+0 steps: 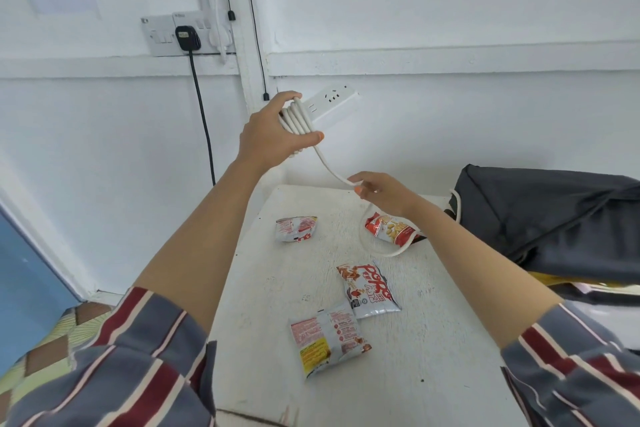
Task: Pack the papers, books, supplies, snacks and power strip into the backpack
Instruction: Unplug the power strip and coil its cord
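The left hand (273, 137) grips the strip (332, 100), the right hand (384, 192) pinches its cord (329, 167), and the loose cord may drag a snack (393, 229) off the table (433, 357).

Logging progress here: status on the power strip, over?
Left hand grips power strip, cord coiled round it. Right hand pinches the loose run. Slack loops round and over peanut packet on table; backpack at right.

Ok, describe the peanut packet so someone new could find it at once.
On the white table, look far right, by the dark backpack. Under the right hand lies the peanut packet, with the white cord curving past it. It alone is mainly red with nuts pictured; the other three packets are mostly silver.
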### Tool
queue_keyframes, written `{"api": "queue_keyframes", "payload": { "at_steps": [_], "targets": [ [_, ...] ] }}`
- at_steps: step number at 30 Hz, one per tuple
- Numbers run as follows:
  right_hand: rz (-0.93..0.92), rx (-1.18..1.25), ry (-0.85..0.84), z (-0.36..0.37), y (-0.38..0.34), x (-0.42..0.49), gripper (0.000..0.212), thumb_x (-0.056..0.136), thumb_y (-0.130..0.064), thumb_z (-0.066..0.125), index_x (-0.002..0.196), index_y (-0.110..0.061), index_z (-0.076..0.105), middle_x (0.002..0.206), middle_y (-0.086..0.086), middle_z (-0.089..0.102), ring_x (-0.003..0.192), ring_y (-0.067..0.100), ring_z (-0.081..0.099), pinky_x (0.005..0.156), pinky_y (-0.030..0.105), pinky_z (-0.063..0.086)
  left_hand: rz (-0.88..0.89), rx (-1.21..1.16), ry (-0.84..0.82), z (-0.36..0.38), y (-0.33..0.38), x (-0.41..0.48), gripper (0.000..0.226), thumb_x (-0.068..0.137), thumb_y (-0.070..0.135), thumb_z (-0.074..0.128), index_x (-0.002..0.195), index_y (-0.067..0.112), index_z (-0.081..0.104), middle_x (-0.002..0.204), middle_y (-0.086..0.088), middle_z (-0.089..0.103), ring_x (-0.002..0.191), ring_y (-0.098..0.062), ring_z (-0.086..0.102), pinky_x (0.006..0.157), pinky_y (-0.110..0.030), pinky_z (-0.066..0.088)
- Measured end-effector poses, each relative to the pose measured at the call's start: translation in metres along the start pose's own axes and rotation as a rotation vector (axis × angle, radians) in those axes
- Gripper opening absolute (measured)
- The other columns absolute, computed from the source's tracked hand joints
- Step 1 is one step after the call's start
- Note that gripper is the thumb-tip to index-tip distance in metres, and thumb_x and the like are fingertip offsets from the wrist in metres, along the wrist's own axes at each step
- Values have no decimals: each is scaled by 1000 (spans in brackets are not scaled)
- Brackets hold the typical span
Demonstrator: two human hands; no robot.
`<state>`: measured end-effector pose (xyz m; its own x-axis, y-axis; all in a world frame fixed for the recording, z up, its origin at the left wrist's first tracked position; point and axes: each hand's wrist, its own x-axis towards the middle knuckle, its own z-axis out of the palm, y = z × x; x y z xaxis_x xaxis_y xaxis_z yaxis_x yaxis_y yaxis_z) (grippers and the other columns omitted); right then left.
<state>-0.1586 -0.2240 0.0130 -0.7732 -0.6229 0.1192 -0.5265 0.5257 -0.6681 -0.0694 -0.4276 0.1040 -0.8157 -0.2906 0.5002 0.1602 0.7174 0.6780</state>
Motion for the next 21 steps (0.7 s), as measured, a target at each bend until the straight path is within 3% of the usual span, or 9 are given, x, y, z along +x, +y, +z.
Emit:
{"api": "queue_keyframes", "payload": {
  "at_steps": [2, 6, 9, 11, 14, 16, 18, 21],
  "targets": [
    [-56, -9, 13, -4, -3, -4, 26, 97, -15, 46, 119, -14, 59, 71, 10, 46, 65, 18, 40, 68, 31, 33, -14, 29, 19, -1, -3, 1, 64, 64, 43, 82, 120, 39, 52, 92, 13, 54, 73, -1, 53, 64, -17, 45],
    [-118, 50, -45, -15, -21, -16, 27, 95, -14, 50, 119, -11, 62, 61, 0, 40, 57, 11, 33, 58, 18, 28, -32, 117, 6, 2, -10, 1, 72, 60, 50, 79, 125, 40, 50, 102, 12, 55, 93, -14, 56, 84, -34, 50],
    [-181, 24, -81, -25, -37, -25, 26, 93, -9, 54, 117, -10, 65, 57, -15, 48, 47, 0, 37, 52, 9, 30, -27, 250, -45, 10, -11, 0, 75, 64, 48, 78, 132, 40, 45, 110, 4, 58, 103, -18, 55, 81, -30, 43],
    [-220, -36, -66, -32, -46, -29, 22, 92, -8, 55, 110, -8, 68, 61, -12, 53, 47, -2, 40, 52, 8, 31, -10, 326, -99, 15, -12, -1, 79, 64, 50, 77, 135, 41, 42, 109, 1, 57, 103, -20, 54, 76, -29, 39],
    [-301, -128, 65, -45, -61, -33, 17, 89, -9, 60, 100, -4, 72, 68, 3, 58, 49, -2, 43, 51, 9, 31, 15, 364, -174, 21, -10, -1, 80, 63, 51, 77, 135, 44, 41, 108, 3, 57, 102, -19, 53, 74, -28, 37],
    [-353, -138, 156, -55, -70, -32, 14, 86, -10, 65, 96, -4, 72, 79, 5, 68, 59, 0, 55, 59, 12, 40, 35, 349, -217, 25, -5, -1, 79, 63, 49, 78, 133, 45, 42, 110, 5, 57, 102, -17, 53, 75, -29, 37],
    [-366, -138, 240, -64, -73, -29, 14, 83, -15, 69, 92, -6, 73, 88, 9, 72, 75, 15, 65, 72, 29, 48, 71, 322, -270, 27, -1, -1, 78, 62, 46, 80, 132, 45, 44, 112, 6, 58, 102, -16, 53, 78, -30, 41],
    [-382, -113, 372, -74, -69, -24, 12, 78, -21, 73, 85, -12, 75, 82, 8, 72, 73, 29, 64, 69, 40, 51, 126, 255, -356, 30, 4, 0, 77, 61, 45, 82, 130, 44, 46, 114, 7, 58, 103, -15, 53, 80, -30, 41]
  ]
}}
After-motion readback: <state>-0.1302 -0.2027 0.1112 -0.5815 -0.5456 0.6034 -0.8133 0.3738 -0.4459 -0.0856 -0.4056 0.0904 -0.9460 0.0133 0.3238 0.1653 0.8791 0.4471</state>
